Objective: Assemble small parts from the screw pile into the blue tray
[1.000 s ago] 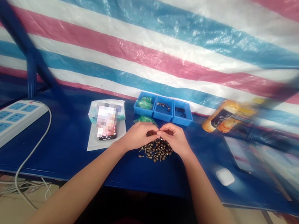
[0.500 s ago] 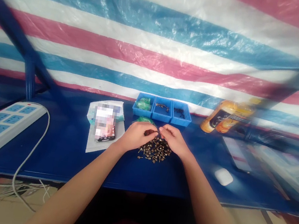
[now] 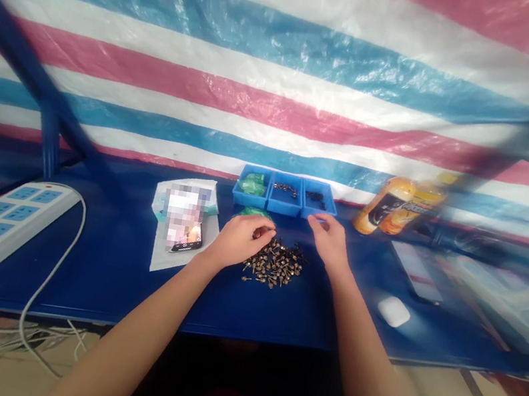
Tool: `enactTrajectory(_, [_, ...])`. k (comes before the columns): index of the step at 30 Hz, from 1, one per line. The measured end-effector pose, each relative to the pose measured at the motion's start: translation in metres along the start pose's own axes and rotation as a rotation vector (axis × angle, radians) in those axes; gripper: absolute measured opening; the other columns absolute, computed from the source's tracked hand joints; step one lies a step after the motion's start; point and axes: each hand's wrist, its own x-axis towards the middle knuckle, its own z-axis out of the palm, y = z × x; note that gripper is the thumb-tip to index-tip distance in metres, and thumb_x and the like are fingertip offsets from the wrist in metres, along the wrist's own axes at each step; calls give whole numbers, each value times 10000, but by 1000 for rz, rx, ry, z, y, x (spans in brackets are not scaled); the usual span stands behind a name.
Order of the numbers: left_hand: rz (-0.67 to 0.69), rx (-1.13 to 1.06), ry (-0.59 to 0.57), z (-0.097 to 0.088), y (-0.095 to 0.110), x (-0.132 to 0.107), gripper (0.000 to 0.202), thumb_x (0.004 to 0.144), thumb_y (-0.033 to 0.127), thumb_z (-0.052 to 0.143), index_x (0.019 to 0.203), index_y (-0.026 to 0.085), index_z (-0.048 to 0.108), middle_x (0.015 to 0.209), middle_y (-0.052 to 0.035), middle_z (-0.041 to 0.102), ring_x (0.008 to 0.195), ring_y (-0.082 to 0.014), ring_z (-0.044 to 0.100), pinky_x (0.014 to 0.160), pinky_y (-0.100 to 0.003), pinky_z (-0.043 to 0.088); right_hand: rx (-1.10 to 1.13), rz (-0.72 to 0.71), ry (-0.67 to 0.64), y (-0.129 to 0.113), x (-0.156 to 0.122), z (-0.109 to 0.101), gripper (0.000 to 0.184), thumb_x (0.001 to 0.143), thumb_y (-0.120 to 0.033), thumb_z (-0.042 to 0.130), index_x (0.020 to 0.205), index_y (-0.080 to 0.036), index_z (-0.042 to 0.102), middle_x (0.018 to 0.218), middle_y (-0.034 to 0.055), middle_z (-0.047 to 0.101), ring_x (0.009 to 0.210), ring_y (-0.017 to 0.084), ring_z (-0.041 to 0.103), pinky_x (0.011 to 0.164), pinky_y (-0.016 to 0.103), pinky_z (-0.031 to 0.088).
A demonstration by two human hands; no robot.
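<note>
Head view: two bare hands above a dark blue table top (image 3: 127, 290).

Left hand (image 3: 239, 241): fingers curled and pinched together at the upper edge of the pile; cannot tell whether a part is held.

Right hand (image 3: 331, 239): open, fingers loosely extended, nothing visibly held; nearest the right bin, just in front of it, and not touching the pile.

Pile: loose heap of small brass-coloured metal parts (image 3: 274, 264) on the table, between the hands.

Bins: three small blue plastic bins (image 3: 284, 209) side by side beyond the pile; left holds a green plastic bag (image 3: 252, 184), middle brass-coloured parts, right dark parts.

Nearby: second green plastic bag (image 3: 256, 212) just beyond the left hand; white wireless mouse (image 3: 393, 311) to the right.
</note>
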Motion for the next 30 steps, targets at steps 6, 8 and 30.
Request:
enactTrajectory(6, [-2, 23, 15, 1, -3, -1, 214, 951, 335, 513, 978, 238, 702, 929, -18, 733, 780, -169, 649, 707, -285, 479, -441, -185, -378, -9, -14, -7, 358, 811, -611, 631, 854, -263, 705, 753, 16, 703, 682, 198, 628, 610, 286, 394])
enactTrajectory(8, [0, 25, 12, 2, -3, -1, 207, 947, 331, 514, 964, 239, 700, 917, -17, 732, 776, -171, 648, 700, -286, 477, -512, -206, -433, -12, -18, -7, 355, 823, -617, 618, 849, -270, 686, 779, 12, 714, 682, 194, 627, 590, 278, 366])
enactTrajectory(30, [7, 44, -2, 3, -5, -1, 208, 944, 337, 514, 958, 239, 697, 893, -15, 725, 753, -170, 636, 698, -292, 473, -671, -234, -358, -7, -17, 6, 176, 896, -324, 539, 1002, -263, 666, 840, 35, 719, 760, 208, 653, 651, 277, 378])
